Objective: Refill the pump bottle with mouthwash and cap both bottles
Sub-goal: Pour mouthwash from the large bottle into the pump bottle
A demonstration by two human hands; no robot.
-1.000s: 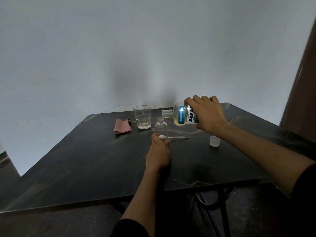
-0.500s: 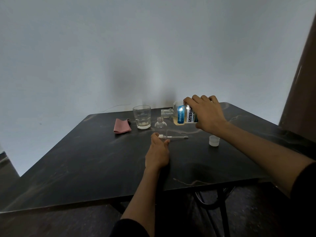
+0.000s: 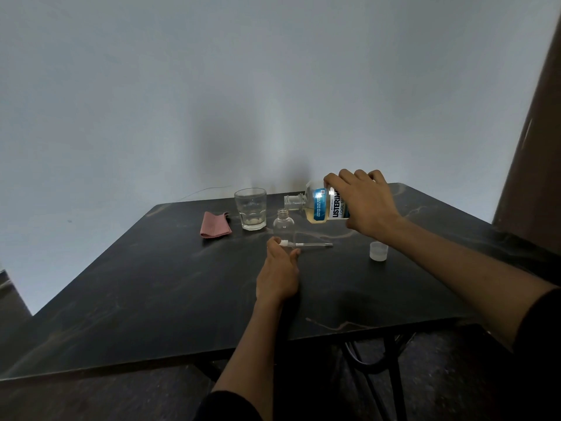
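Observation:
My right hand (image 3: pixel 364 205) grips the mouthwash bottle (image 3: pixel 321 206), tipped on its side in the air with its open neck pointing left, just up and right of the small bottle's mouth. A little yellowish liquid lies in its lower side. The small clear pump bottle (image 3: pixel 283 226) stands open on the black table (image 3: pixel 151 284). My left hand (image 3: pixel 277 275) rests on the table right in front of it, thumb and forefinger pinching the white pump head (image 3: pixel 284 243), whose tube points right. The mouthwash cap (image 3: pixel 379 251) sits on the table under my right forearm.
A drinking glass (image 3: pixel 250 208) stands just left of the small bottle, with a folded pink cloth (image 3: pixel 215 228) further left. A grey wall runs behind the table, and a brown panel (image 3: pixel 534 147) rises at the right.
The mouthwash bottle has drifted very slightly left, its neck closer to the small bottle's mouth. My left hand has stayed where it was.

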